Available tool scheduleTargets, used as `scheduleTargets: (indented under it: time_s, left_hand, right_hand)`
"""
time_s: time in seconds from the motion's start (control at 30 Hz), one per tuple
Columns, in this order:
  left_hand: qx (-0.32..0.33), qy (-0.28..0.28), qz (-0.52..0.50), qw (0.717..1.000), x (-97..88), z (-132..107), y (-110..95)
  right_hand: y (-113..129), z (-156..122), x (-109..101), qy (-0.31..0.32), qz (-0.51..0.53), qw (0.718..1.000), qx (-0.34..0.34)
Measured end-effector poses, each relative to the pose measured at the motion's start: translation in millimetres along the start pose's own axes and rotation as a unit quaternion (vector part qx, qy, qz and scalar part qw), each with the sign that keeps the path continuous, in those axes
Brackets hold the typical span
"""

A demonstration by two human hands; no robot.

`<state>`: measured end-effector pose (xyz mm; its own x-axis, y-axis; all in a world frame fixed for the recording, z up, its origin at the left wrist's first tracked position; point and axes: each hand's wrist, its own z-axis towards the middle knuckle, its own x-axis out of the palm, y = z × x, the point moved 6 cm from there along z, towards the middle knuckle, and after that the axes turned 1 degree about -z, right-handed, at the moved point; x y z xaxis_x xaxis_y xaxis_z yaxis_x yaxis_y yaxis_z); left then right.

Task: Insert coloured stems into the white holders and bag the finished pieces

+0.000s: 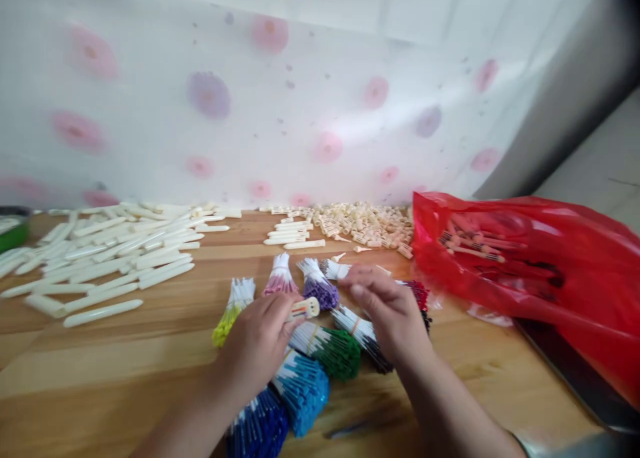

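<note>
My left hand (267, 328) is closed around a cream slotted pen part (303, 309) with coloured strips showing in its slots. To its right, my right hand (387, 305) has its thumb and fingers drawn together above the refill bundles; anything pinched there is too small to make out. Banded bundles of pen refills lie under and around both hands: yellow (233, 311), pink (281, 275), purple (319, 283), green (335, 351), black (364, 335), light blue (303, 388) and dark blue (259, 425). Red refills (419, 294) are partly hidden behind my right hand.
Many cream pen barrels (120, 245) are heaped at the left. Small slotted parts (370, 221) form a pile at the back. A red plastic bag (560, 278) holding filled pen parts stands at the right, over a dark flat object (565, 371). A flowered sheet (280, 111) hangs behind.
</note>
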<state>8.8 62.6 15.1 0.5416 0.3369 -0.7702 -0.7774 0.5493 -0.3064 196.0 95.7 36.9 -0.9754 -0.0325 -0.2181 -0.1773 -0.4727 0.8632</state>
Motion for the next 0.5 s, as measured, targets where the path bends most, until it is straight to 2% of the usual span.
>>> scheduleTargets:
  time_s: [0.03,0.07,0.1,0.13,0.23,0.3,0.4,0.5]
  left_hand:
    - [-0.002,-0.007,-0.007,1.0,0.1,0,3]
    - [-0.012,-0.011,-0.008,1.0,0.4,0,6]
    - [-0.023,-0.012,-0.004,1.0,0.5,0,9]
    - [-0.028,-0.01,-0.003,1.0,0.6,0,12]
    - [-0.03,-0.002,-0.008,1.0,-0.3,-3,15]
    - [-0.029,-0.001,-0.01,1.0,-0.6,-5,16]
    - [-0.037,-0.007,0.007,0.999,0.3,-2,12]
    - [-0.006,0.031,0.013,0.999,8.2,12,-11]
  right_hand:
    - [-4,6,-23,-0.043,-0.069,0.997,-0.003]
    - [-12,12,-44,-0.057,-0.17,0.984,0.02]
    - [-21,16,-62,-0.032,-0.292,0.955,0.042]
    - [-32,18,-77,0.024,-0.403,0.912,0.066]
    - [-59,17,-114,0.096,-0.488,0.861,0.106]
    - [-71,14,-122,0.126,-0.518,0.838,0.12]
    - [-82,13,-118,0.169,-0.561,0.799,0.132]
    - [-85,15,-111,0.205,-0.592,0.767,0.137]
